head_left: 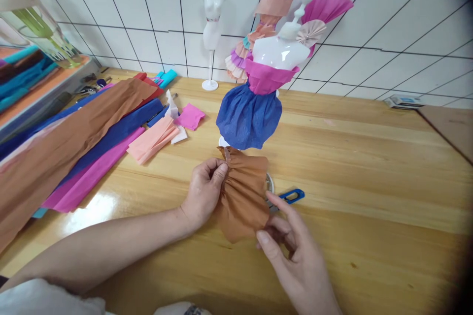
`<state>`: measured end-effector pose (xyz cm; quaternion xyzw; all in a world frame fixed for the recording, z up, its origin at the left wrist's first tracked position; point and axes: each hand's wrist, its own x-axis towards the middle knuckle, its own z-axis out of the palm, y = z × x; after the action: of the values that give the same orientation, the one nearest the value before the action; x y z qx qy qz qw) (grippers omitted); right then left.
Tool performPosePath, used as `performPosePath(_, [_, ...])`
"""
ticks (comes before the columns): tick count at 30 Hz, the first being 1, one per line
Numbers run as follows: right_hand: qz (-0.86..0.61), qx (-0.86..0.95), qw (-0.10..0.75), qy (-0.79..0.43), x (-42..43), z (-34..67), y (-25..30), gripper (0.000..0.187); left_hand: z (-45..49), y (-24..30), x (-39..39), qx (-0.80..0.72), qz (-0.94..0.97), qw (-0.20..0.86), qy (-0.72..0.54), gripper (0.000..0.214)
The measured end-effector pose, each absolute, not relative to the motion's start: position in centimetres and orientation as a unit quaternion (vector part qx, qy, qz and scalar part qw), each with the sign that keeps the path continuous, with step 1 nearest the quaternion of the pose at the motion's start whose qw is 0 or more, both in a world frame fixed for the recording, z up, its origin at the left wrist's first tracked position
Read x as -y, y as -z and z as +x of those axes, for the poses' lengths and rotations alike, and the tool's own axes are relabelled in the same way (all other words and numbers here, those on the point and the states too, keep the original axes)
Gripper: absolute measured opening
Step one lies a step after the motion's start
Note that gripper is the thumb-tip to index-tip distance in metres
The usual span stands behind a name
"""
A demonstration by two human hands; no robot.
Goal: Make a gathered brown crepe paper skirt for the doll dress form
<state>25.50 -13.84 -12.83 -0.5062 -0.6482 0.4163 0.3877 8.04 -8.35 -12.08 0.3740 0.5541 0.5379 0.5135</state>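
- Left hand (204, 188): grip pinching gathered brown paper (246, 192).
- Right hand (295, 248): grip loosely curled at its edge, hold unclear.
- Tugging hard could tear it.

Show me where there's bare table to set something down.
The widest patch is wooden table between the blue-handled tool and the brown panel at right. A smaller one separates the folded peach paper from the left hand. Crowded: the left, under long brown paper; the centre, around the gathered brown paper.

Loose pale sleeve (48, 300), bare left forearm (121, 246), left hand (203, 189) and right hand (295, 251) bare, dark-marked pale cloth (175, 309)
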Motion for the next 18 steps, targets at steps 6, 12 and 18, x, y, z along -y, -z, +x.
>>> performPosePath(6, [-0.522, 0.604, 0.427, -0.425, 14.8, 24.2, 12.9, 0.051, 8.1, 12.1, 8.4, -0.558, 0.367, 0.516, -0.537, 0.026])
performPosePath(12, [-0.529, 0.59, 0.429, -0.433, 15.5, 23.7, 13.4, 0.023, 8.2, 12.1, 8.3, -0.564, 0.374, 0.503, -0.537, 0.027])
performPosePath(18, [-0.542, 0.519, 0.43, -0.502, 15.4, 23.7, 12.2, 0.021, 8.1, 12.1, 8.3, -0.568, 0.389, 0.486, -0.539, 0.024])
